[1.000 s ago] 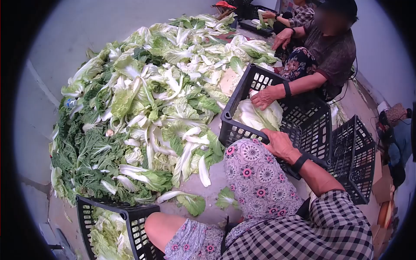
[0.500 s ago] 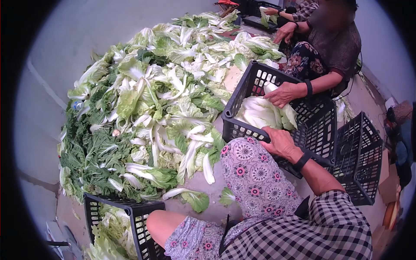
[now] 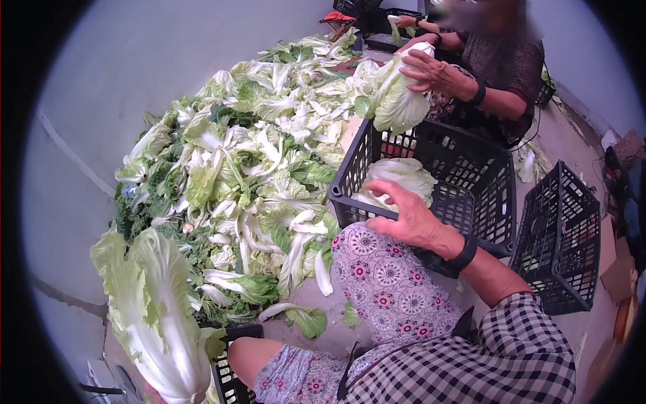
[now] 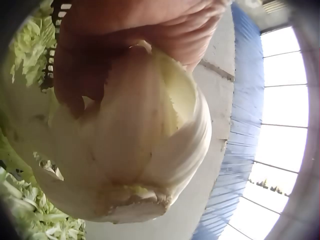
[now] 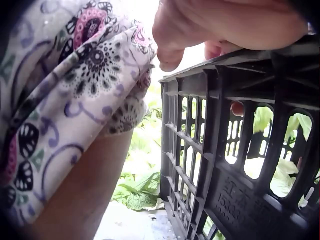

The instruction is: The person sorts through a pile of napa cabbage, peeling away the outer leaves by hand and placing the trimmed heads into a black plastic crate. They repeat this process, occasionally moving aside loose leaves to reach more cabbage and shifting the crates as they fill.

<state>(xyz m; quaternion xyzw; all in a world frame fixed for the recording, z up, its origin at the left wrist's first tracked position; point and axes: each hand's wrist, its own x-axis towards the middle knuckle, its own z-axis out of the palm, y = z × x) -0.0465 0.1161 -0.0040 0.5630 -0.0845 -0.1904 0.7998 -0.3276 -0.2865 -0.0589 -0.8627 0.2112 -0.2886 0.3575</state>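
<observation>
My left hand [image 4: 135, 25] grips a napa cabbage [image 4: 135, 145], its cut white base toward the camera in the left wrist view. In the head view that cabbage [image 3: 151, 313] is upright at the lower left, leaves up, and hides nearly all of the hand. My right hand [image 3: 414, 219] is over the near rim of a black slatted crate [image 3: 478, 168], fingers apart and loosely bent, with nothing between them. A cabbage [image 3: 404, 178] lies inside this crate. Across it, another person's hands [image 3: 441, 71] hold up a second cabbage [image 3: 400, 101].
A big heap of loose cabbage leaves [image 3: 256, 161] covers the floor at left. Another black crate [image 3: 235, 363] stands beside my left knee, partly behind the raised cabbage. One more empty-looking crate [image 3: 558, 242] is at right. My patterned knee [image 3: 377, 269] is close against the near crate.
My left hand has brought a cabbage up into view at lower left. My right hand has lifted off the crate rim. The other person has raised a cabbage above the crate.
</observation>
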